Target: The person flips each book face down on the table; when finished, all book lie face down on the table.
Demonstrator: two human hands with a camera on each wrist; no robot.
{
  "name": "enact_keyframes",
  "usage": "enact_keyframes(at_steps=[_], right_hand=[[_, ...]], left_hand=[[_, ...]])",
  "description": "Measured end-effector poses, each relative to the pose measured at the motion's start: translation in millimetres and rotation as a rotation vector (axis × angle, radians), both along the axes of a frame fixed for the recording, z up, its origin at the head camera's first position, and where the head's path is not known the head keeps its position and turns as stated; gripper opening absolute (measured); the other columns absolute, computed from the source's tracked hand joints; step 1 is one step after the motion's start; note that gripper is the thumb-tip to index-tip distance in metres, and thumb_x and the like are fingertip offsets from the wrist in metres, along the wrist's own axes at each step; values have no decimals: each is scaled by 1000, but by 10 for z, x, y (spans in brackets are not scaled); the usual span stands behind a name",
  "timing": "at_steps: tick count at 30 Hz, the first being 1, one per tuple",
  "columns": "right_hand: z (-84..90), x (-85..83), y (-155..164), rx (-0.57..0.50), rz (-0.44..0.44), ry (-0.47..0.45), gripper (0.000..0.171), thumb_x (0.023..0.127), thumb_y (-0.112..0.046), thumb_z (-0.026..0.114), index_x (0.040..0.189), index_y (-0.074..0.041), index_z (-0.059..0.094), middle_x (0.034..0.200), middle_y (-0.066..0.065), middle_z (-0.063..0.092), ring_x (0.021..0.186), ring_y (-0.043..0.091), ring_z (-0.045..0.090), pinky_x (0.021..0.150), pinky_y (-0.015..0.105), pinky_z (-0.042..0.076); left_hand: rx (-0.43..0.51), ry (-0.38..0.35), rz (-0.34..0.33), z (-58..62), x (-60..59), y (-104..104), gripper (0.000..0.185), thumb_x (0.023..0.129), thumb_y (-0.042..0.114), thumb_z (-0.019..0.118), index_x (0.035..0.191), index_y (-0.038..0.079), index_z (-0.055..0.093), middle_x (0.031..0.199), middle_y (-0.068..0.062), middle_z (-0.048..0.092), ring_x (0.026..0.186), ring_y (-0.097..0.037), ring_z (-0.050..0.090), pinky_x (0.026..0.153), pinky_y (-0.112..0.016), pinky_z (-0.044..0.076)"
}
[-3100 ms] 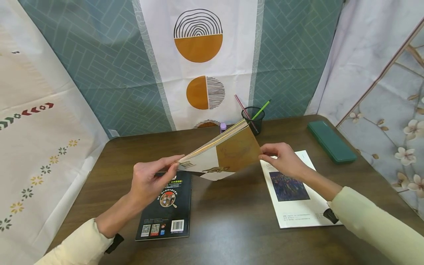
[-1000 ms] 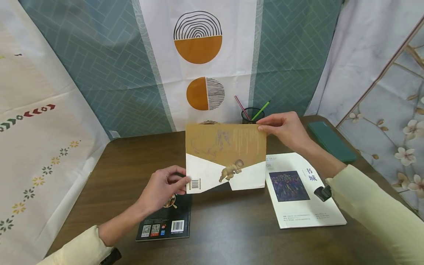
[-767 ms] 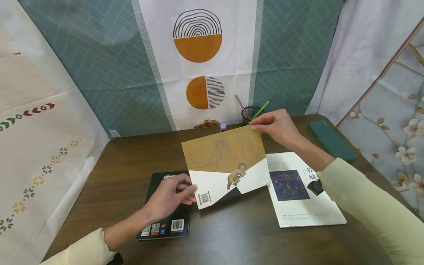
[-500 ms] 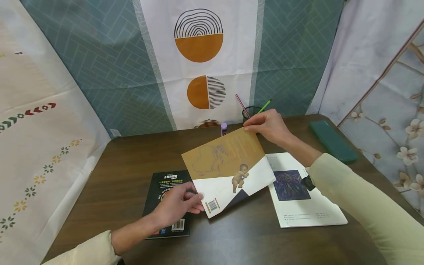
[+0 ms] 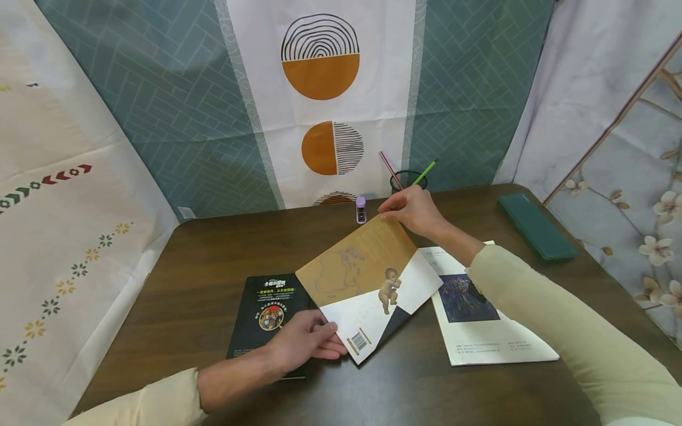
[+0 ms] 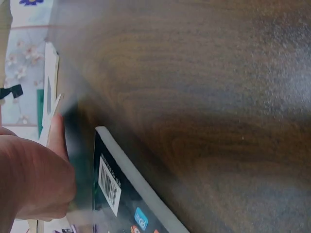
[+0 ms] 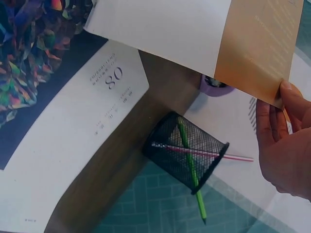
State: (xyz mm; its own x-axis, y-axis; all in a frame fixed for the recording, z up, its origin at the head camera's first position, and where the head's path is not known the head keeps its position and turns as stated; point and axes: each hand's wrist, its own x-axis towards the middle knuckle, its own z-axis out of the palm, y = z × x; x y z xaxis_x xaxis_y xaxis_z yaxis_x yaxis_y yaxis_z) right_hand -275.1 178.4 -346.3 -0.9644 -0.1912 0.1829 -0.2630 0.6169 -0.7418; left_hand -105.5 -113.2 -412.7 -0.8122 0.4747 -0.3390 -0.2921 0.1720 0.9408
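left hand (image 5: 306, 343) pinches the near corner of the tan-and-white book (image 5: 367, 284); right hand (image 5: 410, 210) pinches its far corner. a black book (image 5: 263, 307) lies under the left hand.

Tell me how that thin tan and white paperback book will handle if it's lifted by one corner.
The tan and white paperback book looks thin with a soft cover, so it would probably flex. It is likely light: the hands, left and right, hold it by opposite corners with fingertips only.
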Motion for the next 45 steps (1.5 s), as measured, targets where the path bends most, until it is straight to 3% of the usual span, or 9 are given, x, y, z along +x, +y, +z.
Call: enact_keyframes(at_steps=[13, 23, 34, 40, 45], right_hand=[[-188, -58, -170, 6, -17, -9, 16, 92, -8, 84, 107, -1, 84, 103, 13, 81, 103, 31, 75, 90, 45, 59], [-363, -60, -221, 51, 17, -3, 18, 94, -2, 80, 112, 0, 82, 109, 15, 80, 106, 32, 76, 96, 46, 57], [-553, -80, -309, 61, 17, -69, 25, 95, 0, 78, 120, 2, 78, 115, 17, 78, 109, 32, 75, 101, 43, 57], [-658, -126, -311, 78, 97, -98, 30, 94, 5, 76, 124, 4, 75, 119, 18, 77, 110, 33, 74, 100, 43, 57], [-726, -158, -292, 84, 182, -110, 35, 94, 6, 75, 128, 6, 72, 123, 19, 76, 112, 34, 73, 100, 42, 57]], left_hand=[[-49, -101, 17, -71, 36, 70, 21, 111, 6, 53, 107, -14, 61, 102, -28, 76, 88, -24, 79, 80, -36, 64], [-131, -195, -71, -28, 0, 80, 28, 112, 8, 52, 114, -14, 68, 105, -22, 78, 86, -18, 78, 79, -33, 63], [-109, -243, -102, 32, 39, 65, 24, 109, 4, 55, 116, -13, 71, 111, -21, 77, 90, -18, 77, 81, -34, 63], [-109, -259, -142, 105, 53, 20, 26, 108, 9, 61, 119, -11, 73, 115, -20, 77, 91, -17, 77, 83, -33, 63], [-114, -225, -192, 150, 57, -17, 26, 107, 7, 62, 120, -12, 71, 117, -19, 76, 93, -19, 75, 84, -37, 63]])
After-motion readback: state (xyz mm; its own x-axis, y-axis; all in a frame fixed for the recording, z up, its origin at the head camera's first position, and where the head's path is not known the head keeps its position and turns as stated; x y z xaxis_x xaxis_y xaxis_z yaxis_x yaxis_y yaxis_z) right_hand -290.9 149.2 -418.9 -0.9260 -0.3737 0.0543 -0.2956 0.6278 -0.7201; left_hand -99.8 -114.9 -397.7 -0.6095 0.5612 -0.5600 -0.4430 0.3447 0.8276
